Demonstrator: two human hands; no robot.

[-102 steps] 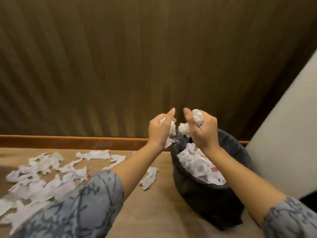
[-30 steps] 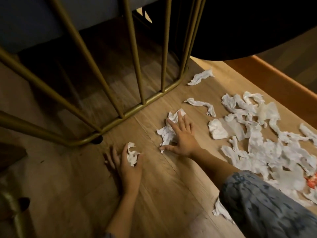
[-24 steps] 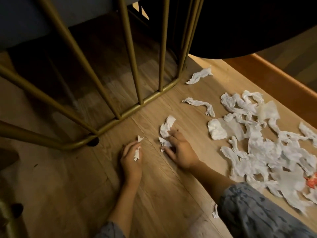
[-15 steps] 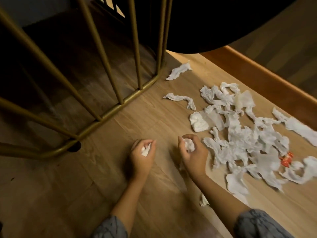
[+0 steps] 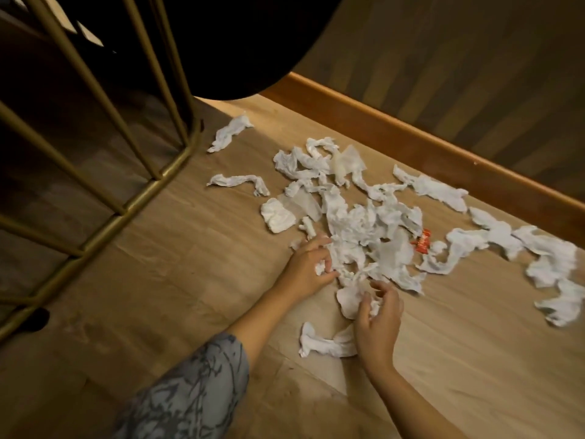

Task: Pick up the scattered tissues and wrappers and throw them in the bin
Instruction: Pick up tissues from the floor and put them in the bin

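Several crumpled white tissues (image 5: 357, 223) lie scattered in a heap on the wooden floor, with a small red wrapper (image 5: 422, 241) among them. My left hand (image 5: 307, 267) rests at the heap's left edge, fingers curled around a small tissue wad and touching the pile. My right hand (image 5: 378, 321) is just below the heap, fingers closing on a crumpled tissue (image 5: 349, 299). Another tissue (image 5: 326, 343) lies beside my right wrist. The bin is out of view.
A gold metal frame (image 5: 133, 198) of some furniture stands on the floor at the left, under a dark round top (image 5: 240, 42). A wooden skirting board (image 5: 443, 153) and ribbed wall run along the far right. More tissue strips (image 5: 550, 264) trail off to the right.
Both hands have moved right from the floor near the gold frame into the main heap, each still holding its tissue wad. The view has swung to the right with them.
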